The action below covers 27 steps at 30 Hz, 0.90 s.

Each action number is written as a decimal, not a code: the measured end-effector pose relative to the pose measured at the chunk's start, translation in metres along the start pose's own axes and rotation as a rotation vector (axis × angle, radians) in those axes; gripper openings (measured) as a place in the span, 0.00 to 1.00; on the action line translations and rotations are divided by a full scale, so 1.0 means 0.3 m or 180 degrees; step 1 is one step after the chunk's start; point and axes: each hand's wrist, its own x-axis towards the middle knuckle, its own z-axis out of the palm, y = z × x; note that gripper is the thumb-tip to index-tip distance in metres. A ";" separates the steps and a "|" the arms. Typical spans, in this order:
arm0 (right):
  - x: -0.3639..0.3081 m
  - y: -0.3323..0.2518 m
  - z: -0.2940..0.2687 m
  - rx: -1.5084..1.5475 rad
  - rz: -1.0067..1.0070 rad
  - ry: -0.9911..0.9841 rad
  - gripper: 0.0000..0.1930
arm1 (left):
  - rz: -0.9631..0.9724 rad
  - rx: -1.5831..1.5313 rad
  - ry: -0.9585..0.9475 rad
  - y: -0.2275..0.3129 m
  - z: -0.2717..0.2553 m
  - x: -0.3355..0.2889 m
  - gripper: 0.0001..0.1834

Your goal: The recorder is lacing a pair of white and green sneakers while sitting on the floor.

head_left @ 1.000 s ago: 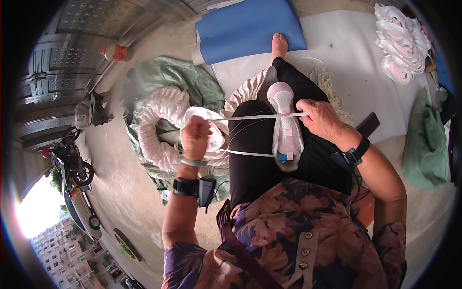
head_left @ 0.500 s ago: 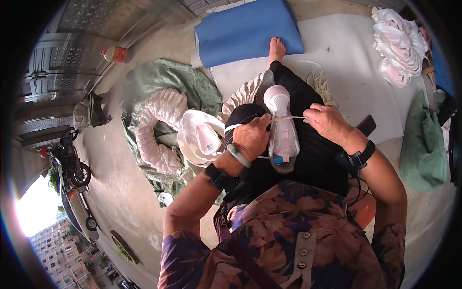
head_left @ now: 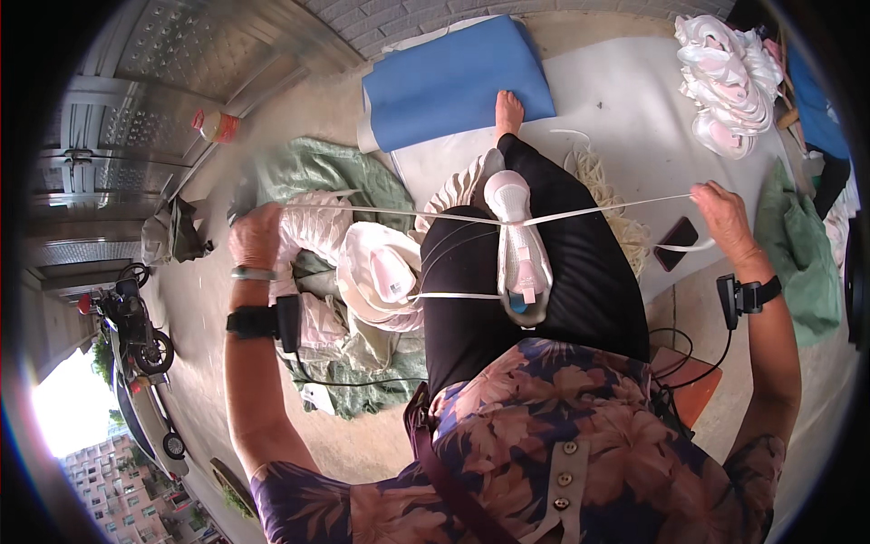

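Observation:
A pale pink and white shoe upper [head_left: 515, 238] lies lengthwise over my black-clad thighs. A flat white shoelace [head_left: 594, 210] runs through it and is pulled nearly straight out to both sides. Far out to the left, my left hand [head_left: 256, 238] is closed round one end, near a curved row of nested uppers [head_left: 313, 210]. On the opposite side my right hand [head_left: 725, 222] pinches the other end, with a loose tail hanging near a dark phone [head_left: 676, 243]. Another white strand crosses my left thigh toward a white-pink upper [head_left: 391, 274]. Cream laces [head_left: 625, 231] lie beside my right leg.
Green sacking [head_left: 358, 172] lies under the uppers on the left. Ahead, a folded blue sheet [head_left: 458, 82] rests by my bare foot. A pile of white-pink uppers [head_left: 728, 86] stands at far right, above a green sack [head_left: 787, 272]. A red-capped jar [head_left: 216, 125] is by the metal door.
Both hands have moved from close beside the upper to far apart, left and right, drawing the shoelace out long. The upper remains on my lap.

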 end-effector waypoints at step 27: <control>-0.455 0.516 -0.718 -0.2685 0.0727 0.0321 0.16 | -0.0930 -0.1263 0.0393 -0.647 -0.422 0.085 0.10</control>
